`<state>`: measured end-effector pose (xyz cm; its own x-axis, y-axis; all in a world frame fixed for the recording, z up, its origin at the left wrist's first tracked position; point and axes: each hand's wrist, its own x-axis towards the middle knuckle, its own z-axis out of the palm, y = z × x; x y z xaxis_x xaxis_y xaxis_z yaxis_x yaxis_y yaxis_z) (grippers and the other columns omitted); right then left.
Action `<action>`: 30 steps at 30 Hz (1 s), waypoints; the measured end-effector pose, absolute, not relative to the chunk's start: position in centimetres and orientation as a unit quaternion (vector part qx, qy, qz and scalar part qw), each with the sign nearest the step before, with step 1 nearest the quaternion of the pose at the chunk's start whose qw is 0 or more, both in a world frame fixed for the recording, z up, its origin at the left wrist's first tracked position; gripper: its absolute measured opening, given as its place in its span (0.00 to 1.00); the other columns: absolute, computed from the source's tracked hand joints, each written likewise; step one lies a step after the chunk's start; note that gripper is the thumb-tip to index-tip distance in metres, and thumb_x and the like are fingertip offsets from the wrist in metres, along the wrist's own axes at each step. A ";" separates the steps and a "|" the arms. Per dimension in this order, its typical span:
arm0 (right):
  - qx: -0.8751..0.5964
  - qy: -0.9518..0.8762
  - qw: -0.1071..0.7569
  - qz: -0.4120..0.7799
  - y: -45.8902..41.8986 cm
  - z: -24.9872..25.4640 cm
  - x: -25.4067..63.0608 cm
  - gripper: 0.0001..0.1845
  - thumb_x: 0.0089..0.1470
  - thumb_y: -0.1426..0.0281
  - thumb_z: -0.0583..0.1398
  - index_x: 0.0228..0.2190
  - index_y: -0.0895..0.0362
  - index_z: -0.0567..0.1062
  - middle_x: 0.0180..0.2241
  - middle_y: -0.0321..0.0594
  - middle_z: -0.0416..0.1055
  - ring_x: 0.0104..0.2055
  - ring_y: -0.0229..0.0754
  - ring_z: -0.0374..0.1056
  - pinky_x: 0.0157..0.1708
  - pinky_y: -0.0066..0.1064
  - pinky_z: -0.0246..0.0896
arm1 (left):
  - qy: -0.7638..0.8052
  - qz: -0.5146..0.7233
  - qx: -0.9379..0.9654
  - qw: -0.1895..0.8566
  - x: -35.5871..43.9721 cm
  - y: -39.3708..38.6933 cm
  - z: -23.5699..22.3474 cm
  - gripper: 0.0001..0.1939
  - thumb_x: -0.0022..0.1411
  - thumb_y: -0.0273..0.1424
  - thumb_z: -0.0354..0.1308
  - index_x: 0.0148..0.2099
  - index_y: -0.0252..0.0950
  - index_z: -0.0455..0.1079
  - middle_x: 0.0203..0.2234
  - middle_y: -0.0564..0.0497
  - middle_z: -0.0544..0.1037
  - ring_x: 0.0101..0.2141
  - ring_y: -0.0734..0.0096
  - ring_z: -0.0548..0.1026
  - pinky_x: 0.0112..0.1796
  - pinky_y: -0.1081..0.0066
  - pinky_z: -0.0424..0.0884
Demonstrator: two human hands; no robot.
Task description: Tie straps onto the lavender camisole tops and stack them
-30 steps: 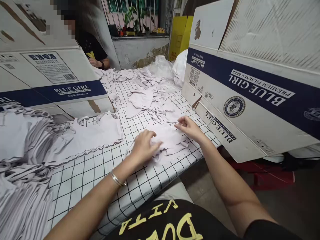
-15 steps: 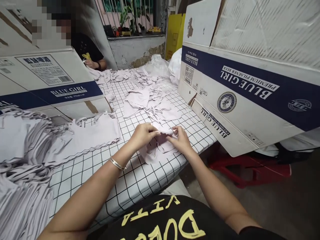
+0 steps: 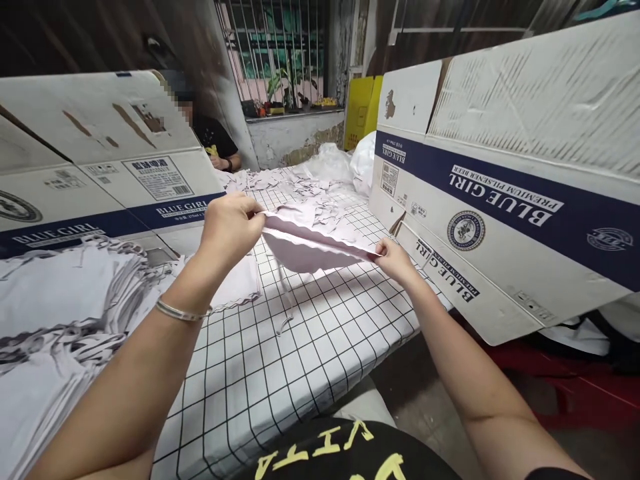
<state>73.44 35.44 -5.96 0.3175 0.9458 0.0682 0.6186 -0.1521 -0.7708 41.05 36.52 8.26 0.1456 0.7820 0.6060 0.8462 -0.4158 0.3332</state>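
A pale pink garment piece [image 3: 315, 250] is stretched between my hands above the checked tablecloth [image 3: 300, 360]. My left hand [image 3: 233, 223] pinches one end of its wavy edge, and my right hand [image 3: 395, 260] grips the other end, lower and to the right. A thin strap [image 3: 285, 300] dangles from it toward the cloth. Beyond it, more loose pale pieces [image 3: 330, 213] lie on the table. To the left, stacks of similar pieces [image 3: 60, 287] are piled up.
White beer cartons stand on both sides, a left carton [image 3: 105, 180] behind the stacks and a right carton [image 3: 500, 167] past the table's edge. A co-worker [image 3: 217, 143] sits at the far left. A red plastic stool [image 3: 585, 387] stands low on the right. Clear plastic bags [image 3: 330, 163] lie at the back.
My hands have lifted the bunched fabric from the table and moved apart, pulling it taut. The camera view has tilted up and turned a little to the left.
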 end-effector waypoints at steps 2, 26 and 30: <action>-0.718 -0.556 0.330 0.259 36.6 -4.4 74.6 0.13 0.39 0.69 0.65 0.23 0.55 0.63 0.20 0.30 0.61 0.22 0.33 0.54 0.23 0.26 0.47 | -0.585 -0.346 -0.733 -0.009 40.5 38.2 8.1 0.07 0.48 0.28 0.57 0.28 0.35 0.77 0.22 0.50 0.75 0.27 0.65 0.72 0.32 0.70 0.68; -0.736 -0.630 0.191 0.159 28.3 -11.3 76.9 0.11 0.36 0.80 0.55 0.25 0.54 0.66 0.27 0.34 0.68 0.28 0.38 0.63 0.28 0.27 0.53 | -0.612 -0.208 -0.730 -0.222 40.7 24.8 -12.2 0.06 0.57 0.27 0.48 0.33 0.37 0.65 0.25 0.54 0.70 0.27 0.71 0.68 0.31 0.72 0.63; -0.759 -0.600 0.207 0.146 26.6 -11.8 76.7 0.11 0.38 0.77 0.55 0.28 0.53 0.66 0.27 0.34 0.68 0.27 0.38 0.61 0.26 0.28 0.51 | -0.597 -0.183 -0.759 -0.184 40.7 24.6 -11.6 0.09 0.56 0.24 0.46 0.38 0.38 0.65 0.27 0.53 0.70 0.28 0.70 0.68 0.32 0.71 0.62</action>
<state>76.66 26.56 -11.81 0.2379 0.9709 0.0262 0.8498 -0.1950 -0.4896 40.75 24.57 -11.56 0.2196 0.9738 0.0584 0.8388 -0.2190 0.4984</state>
